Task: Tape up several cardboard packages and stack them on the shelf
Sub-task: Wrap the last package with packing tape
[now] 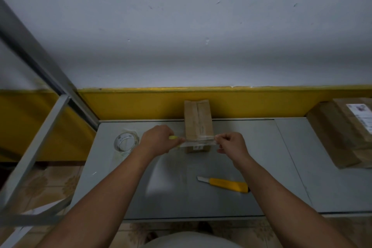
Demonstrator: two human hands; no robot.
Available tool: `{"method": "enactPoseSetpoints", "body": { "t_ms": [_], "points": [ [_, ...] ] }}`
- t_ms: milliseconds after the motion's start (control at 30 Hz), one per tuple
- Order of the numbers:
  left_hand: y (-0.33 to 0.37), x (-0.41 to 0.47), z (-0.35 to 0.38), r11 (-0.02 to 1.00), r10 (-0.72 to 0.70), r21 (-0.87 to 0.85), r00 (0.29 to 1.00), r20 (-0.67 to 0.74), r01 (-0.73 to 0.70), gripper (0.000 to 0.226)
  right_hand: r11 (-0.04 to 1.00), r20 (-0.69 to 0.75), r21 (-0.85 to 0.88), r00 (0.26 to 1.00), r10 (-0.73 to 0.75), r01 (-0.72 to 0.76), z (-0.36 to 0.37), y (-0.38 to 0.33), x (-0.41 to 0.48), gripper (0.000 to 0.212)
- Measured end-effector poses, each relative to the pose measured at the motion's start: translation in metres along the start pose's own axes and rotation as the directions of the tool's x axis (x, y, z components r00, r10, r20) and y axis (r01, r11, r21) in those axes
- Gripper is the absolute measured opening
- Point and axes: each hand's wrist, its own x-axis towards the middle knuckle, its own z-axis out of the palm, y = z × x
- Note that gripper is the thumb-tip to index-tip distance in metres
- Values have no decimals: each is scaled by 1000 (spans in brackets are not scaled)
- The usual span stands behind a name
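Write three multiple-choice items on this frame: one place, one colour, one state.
1. Where is the clear tape roll?
A) on the grey table, just left of the left hand
B) on the floor
C) on the yellow ledge

2. What colour is the handle of the utility knife?
A) red
B) yellow
C) black

3. What are the left hand and the right hand doing?
A) lying flat on the table
B) holding the knife
C) pinching a strip of clear tape over the small cardboard box

Answers:
1 A: the roll sits on the tabletop beside the left hand.
2 B: the handle is plainly yellow.
3 C: each hand pinches one end of the strip, which is stretched across the box's near end.
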Motion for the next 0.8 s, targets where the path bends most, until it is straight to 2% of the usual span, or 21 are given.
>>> {"method": "enactPoseSetpoints", "body": {
  "t_ms": [233,500,667,733,800],
  "points": [
    [2,15,3,999,-31,-38,997,76,34,71,997,5,-67,1000,27,-27,-2,5,12,19],
    [1,18,11,998,38,-47,998,58,-35,70,994,12,-82,998,68,-67,-1,15,20,23],
    [-2,19,15,978,127,-182,983,135,-101,52,991,3,-85,995,100,-99,-5,16,23,17],
    [-2,20,15,978,138,-176,982,125,-115,48,991,-9,-94,996,94,-94,-4,16,24,12],
    [0,20,16,980,130,-161,986,101,-113,47,989,-23,-133,998,54,-56,-1,18,26,16]
  ]
}}
